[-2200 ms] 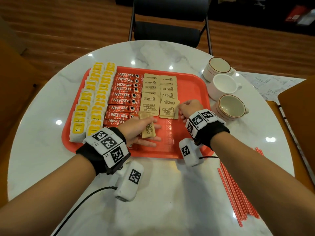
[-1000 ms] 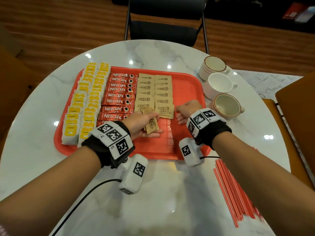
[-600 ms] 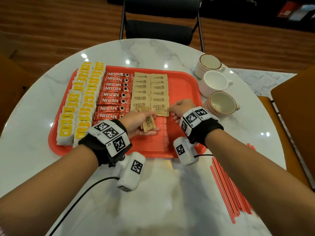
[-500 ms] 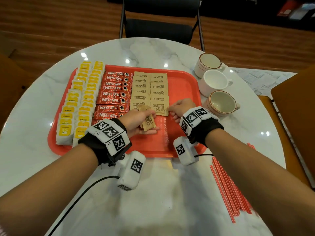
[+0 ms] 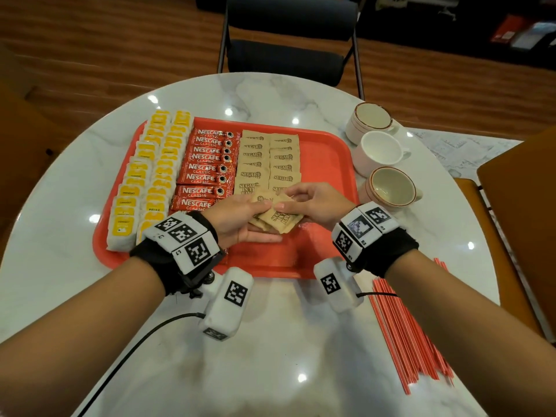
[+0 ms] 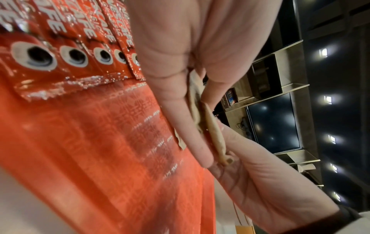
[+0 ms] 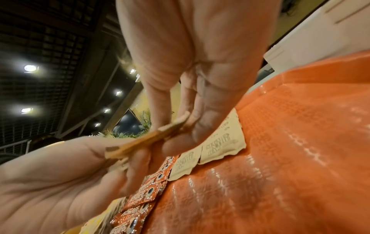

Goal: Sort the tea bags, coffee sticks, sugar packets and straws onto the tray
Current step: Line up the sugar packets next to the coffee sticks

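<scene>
I see the round marble table (image 5: 279, 350) with the red tray (image 5: 328, 164) across its middle. On the tray, from my left: two rows of yellow tea bags (image 5: 156, 176), a column of red coffee sticks (image 5: 207, 167), then two columns of brown sugar packets (image 5: 267, 158); the tray's right part is bare. Three cups (image 5: 380, 155) stand on the table just right of the tray, and the red straws (image 5: 412, 332) lie on the table near my right forearm, off the tray. Both my hands meet over the tray's near middle, just below the sugar columns. My left hand (image 5: 237, 218) lies palm up, its fingers curled around a small stack of loose packets (image 5: 278, 219). My right hand (image 5: 316, 204) pinches the top one of that stack between thumb and fingers (image 7: 180, 139), the packet edge wedged flat between them. From the left wrist, the stack (image 6: 214, 133) shows edge-on, held above the tray, not touching it.
</scene>
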